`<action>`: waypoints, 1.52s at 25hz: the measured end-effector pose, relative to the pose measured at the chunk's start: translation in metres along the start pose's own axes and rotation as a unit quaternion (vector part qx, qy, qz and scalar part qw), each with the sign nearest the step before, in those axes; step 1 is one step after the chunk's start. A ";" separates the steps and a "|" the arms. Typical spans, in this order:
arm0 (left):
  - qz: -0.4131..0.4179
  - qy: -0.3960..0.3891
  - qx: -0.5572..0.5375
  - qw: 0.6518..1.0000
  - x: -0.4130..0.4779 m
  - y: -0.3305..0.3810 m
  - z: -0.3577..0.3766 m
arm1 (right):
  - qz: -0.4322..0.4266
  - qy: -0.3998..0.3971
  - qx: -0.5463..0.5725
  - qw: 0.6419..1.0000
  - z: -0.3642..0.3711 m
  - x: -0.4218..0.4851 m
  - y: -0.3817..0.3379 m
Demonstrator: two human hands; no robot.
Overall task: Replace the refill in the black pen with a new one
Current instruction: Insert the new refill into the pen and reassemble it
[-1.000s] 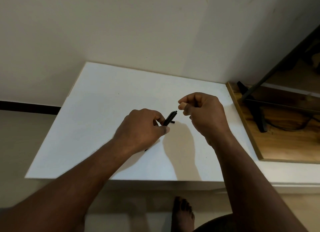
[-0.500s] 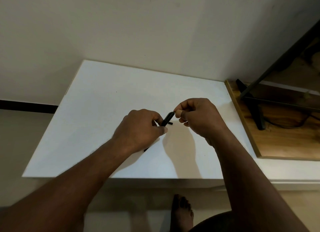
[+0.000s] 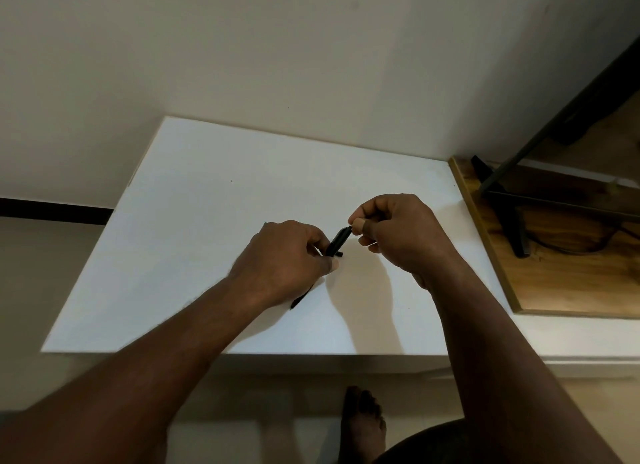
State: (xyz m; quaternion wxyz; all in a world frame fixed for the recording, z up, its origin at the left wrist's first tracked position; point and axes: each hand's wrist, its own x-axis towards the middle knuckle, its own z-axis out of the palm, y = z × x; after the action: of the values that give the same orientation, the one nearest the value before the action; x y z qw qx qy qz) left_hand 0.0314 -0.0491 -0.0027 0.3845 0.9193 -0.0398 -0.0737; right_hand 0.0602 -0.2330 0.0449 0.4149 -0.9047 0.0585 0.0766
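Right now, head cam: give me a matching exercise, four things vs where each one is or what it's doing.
Things:
1. left hand
2. right hand
3. black pen
4. wooden board

Places or states:
A. lies off the white table's right side, with dark stand legs on it
B. grips the lower part of the barrel
C. pinches the upper end with its fingertips
D. held tilted above the table, between both hands

Pairs: 1-B, 2-C, 3-D, 4-A
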 end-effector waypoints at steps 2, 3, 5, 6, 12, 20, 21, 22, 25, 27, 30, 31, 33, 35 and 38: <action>0.005 -0.005 0.003 1.000 0.000 0.001 0.003 | 0.000 -0.005 -0.014 1.000 -0.001 0.000 0.001; 0.009 -0.005 0.009 1.000 0.000 0.002 0.004 | 0.003 -0.007 -0.020 1.000 -0.002 0.000 0.002; 0.016 -0.005 0.014 1.000 -0.001 0.003 0.005 | 0.009 -0.013 -0.030 0.999 -0.004 0.001 0.003; 0.018 -0.006 0.012 1.000 -0.001 0.003 0.005 | 0.012 -0.017 -0.033 0.999 -0.005 0.002 0.004; 0.006 -0.042 -0.004 0.999 0.002 0.001 0.009 | 0.022 -0.050 -0.063 0.997 -0.014 0.003 0.006; -0.013 -0.102 -0.016 0.995 0.006 0.002 0.015 | 0.033 -0.093 -0.094 0.991 -0.011 0.002 0.009; -0.017 -0.103 -0.018 0.994 0.006 0.002 0.016 | 0.033 -0.096 -0.094 0.990 -0.011 0.002 0.010; -0.019 -0.104 -0.020 0.994 0.006 0.003 0.016 | 0.033 -0.098 -0.093 0.990 -0.010 0.002 0.010; -0.022 -0.112 -0.037 0.993 0.006 0.003 0.011 | 0.034 -0.100 -0.085 0.991 -0.011 0.002 0.010; -0.030 -0.119 -0.068 0.990 0.005 0.004 0.007 | 0.036 -0.104 -0.072 0.991 -0.012 0.004 0.009; -0.041 -0.129 -0.105 0.985 0.004 0.007 0.003 | 0.041 -0.111 -0.055 0.991 -0.013 0.005 0.009; -0.045 -0.132 -0.115 0.983 0.003 0.008 0.002 | 0.043 -0.112 -0.045 0.992 -0.014 0.005 0.010; -0.058 -0.140 -0.147 0.977 0.003 0.008 0.000 | 0.047 -0.112 -0.019 0.992 -0.015 0.006 0.010; -0.073 -0.146 -0.179 0.970 0.003 0.009 -0.002 | 0.048 -0.111 0.004 0.993 -0.014 0.005 0.011; -0.083 -0.143 -0.207 0.964 0.004 0.009 -0.003 | 0.046 -0.089 0.038 0.994 -0.008 0.005 0.011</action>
State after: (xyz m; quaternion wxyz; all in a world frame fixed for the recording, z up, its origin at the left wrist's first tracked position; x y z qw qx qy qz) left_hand 0.0354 -0.0537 0.0058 0.5494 0.7995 -0.0013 -0.2428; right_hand 0.0639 -0.2470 0.0410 0.4488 -0.8742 0.0661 0.1732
